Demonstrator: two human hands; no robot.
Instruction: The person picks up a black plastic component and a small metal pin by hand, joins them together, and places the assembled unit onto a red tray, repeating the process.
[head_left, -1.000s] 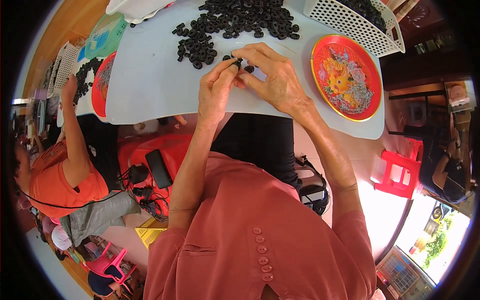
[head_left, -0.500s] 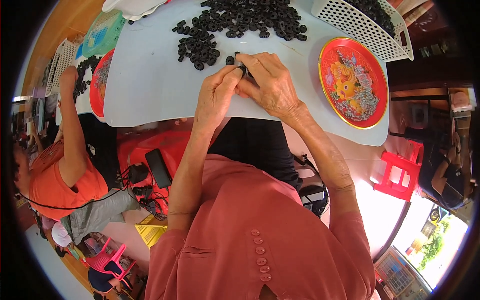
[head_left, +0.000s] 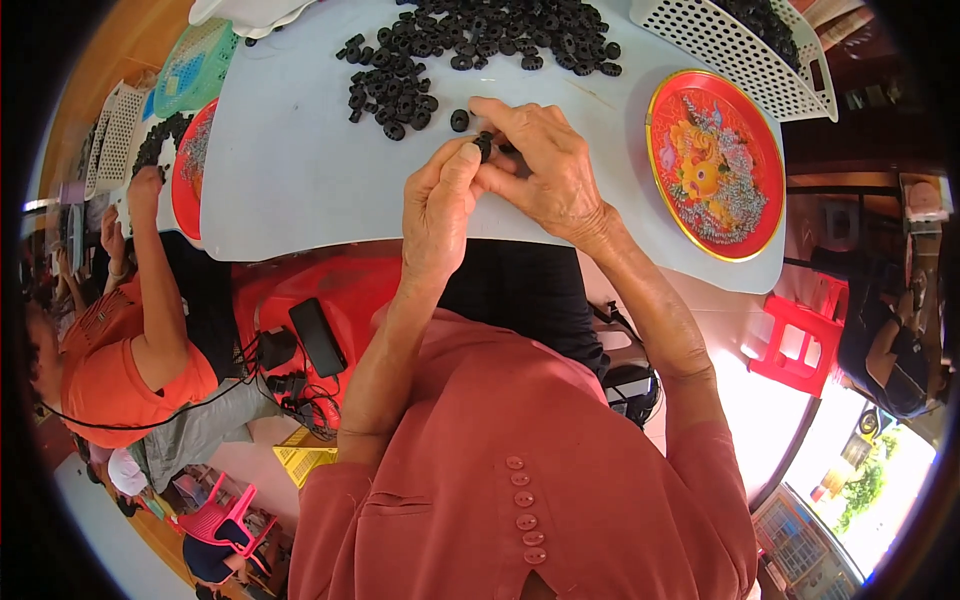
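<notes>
My left hand [head_left: 437, 205] is closed, pinching a small black plastic cord lock [head_left: 484, 146] between thumb and fingertips above the table's near part. Close against it, my right hand [head_left: 550, 170] has its thumb toward the piece and its index finger arched out beyond it. A dark bit shows under the curled right fingers, too hidden to make out. One loose black piece [head_left: 460, 120] lies just past my fingertips. Farther off spreads a heap of similar black pieces [head_left: 490, 40]. To the right, a round red tray [head_left: 768, 150] with a gold rim holds many tiny silvery springs [head_left: 735, 205].
A white perforated basket [head_left: 700, 45] with black pieces stands at the far right of the pale table [head_left: 300, 190]. On the left, a co-worker in an orange top [head_left: 165, 375] sits by another red tray [head_left: 185, 185]. A red stool [head_left: 800, 345] stands right.
The black cord lock now shows more plainly between my fingertips. My right index finger has shifted slightly left and up. The co-worker's raised hand has come lower.
</notes>
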